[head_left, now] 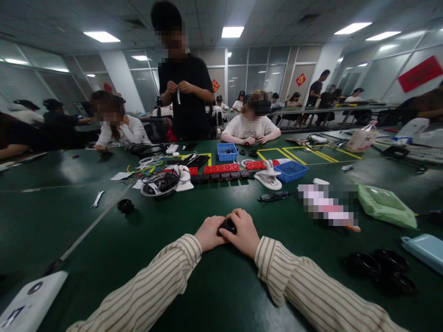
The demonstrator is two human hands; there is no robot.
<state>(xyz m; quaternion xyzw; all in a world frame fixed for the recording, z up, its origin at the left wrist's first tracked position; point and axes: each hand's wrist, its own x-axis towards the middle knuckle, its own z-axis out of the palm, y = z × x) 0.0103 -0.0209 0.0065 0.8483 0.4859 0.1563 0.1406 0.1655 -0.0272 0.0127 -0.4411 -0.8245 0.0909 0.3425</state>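
In the middle of the green table (221,281), both my hands are wrapped round one black round part (228,226), ring-like at its top. My left hand (210,233) grips it from the left, and my right hand (244,230) from the right with the thumb across its near side. The fingers cover most of the part, so its full shape is hidden. A similar black ring-shaped part (125,206) lies off to the left. Several more black round parts (363,265) are grouped at the right.
Beyond my hands are glasses (273,197), red-and-black power strips (221,168), a blue bin (290,171) and a cable bundle (161,183). A wrench (98,199) lies left; a green packet (386,206) and light-blue case (424,251) lie right. People sit and stand across the table.
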